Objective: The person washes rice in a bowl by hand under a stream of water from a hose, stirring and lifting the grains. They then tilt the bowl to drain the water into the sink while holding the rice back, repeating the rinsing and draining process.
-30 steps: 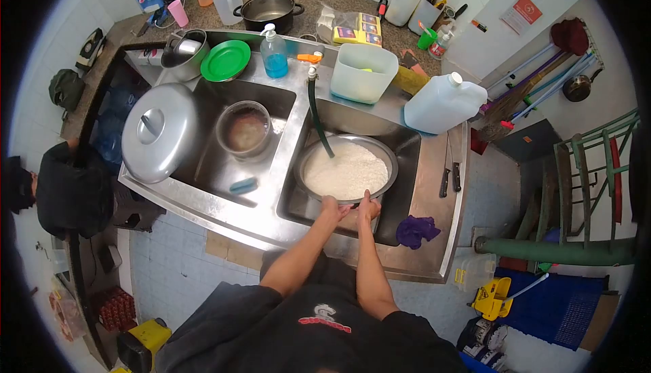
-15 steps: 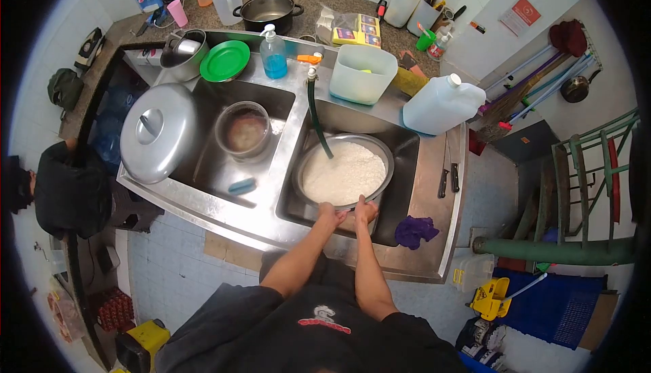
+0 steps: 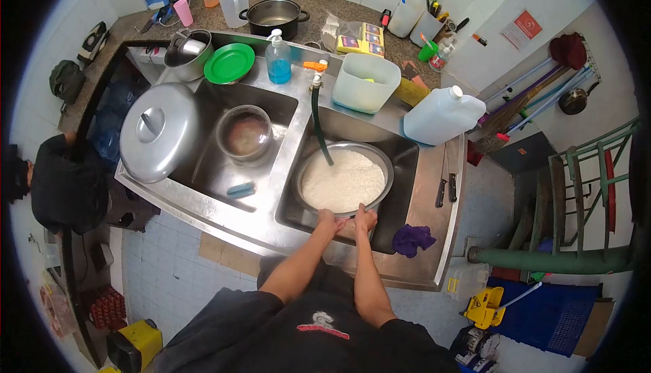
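Note:
A wide metal basin [image 3: 388, 176] sits in the right-hand sink bowl, filled with white grains that look like rice [image 3: 344, 182]. My left hand [image 3: 329, 221] grips its near rim, fingers curled under the edge. Close beside it, my right hand [image 3: 365, 218] holds the same rim with the thumb on top. The fingertips of both hands are partly hidden. A dark green hose [image 3: 319, 122] runs from the tap [image 3: 317, 74] with the orange handle, and its end rests over the grains.
In the left sink bowl are a clear round container [image 3: 243, 133] and a blue sponge-like item [image 3: 241, 190]. A big pot lid [image 3: 159, 132] lies at the left. Knives [image 3: 446, 188], a purple cloth [image 3: 414, 240] and a large jug [image 3: 439, 115] stand right. Another person [image 3: 68, 183] is at far left.
The view has shifted slightly. Both hands stay on the basin's near rim, and the basin shows little or no movement. The person at far left has shifted a little.

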Motion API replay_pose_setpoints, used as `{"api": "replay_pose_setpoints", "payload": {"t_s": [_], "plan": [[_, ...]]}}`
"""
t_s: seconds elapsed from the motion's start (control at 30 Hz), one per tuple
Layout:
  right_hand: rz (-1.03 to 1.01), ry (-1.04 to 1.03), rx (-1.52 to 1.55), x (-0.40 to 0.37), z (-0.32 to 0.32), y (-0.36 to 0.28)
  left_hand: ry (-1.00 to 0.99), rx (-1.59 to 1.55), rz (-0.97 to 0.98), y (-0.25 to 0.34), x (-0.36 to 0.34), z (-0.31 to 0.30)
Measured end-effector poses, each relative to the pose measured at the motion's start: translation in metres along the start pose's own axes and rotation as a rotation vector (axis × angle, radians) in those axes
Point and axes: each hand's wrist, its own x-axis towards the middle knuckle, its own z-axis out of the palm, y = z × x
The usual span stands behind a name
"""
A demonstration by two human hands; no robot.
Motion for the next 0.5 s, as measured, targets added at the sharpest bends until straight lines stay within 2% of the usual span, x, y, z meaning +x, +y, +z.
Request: {"api": "replay_pose_setpoints", "payload": {"t_s": [0.13,0.3,0.4,0.5], "plan": [[0.01,-0.016,0.031,0.002,0.002,0.003,-0.028,-0.017,0.006,0.001,-0.001,0.002],[0.023,-0.031,-0.018,0.001,-0.002,0.0,0.014,-0.012,-0.011,0.002,-0.007,0.002],[0.015,-0.021,0.068,-0.001,-0.004,-0.002,0.04,-0.014,0.044,0.001,-0.016,0.006],[0.011,-0.013,0.061,0.0,-0.003,-0.001,0.067,-0.022,0.02,0.0,-0.012,0.006]]}}
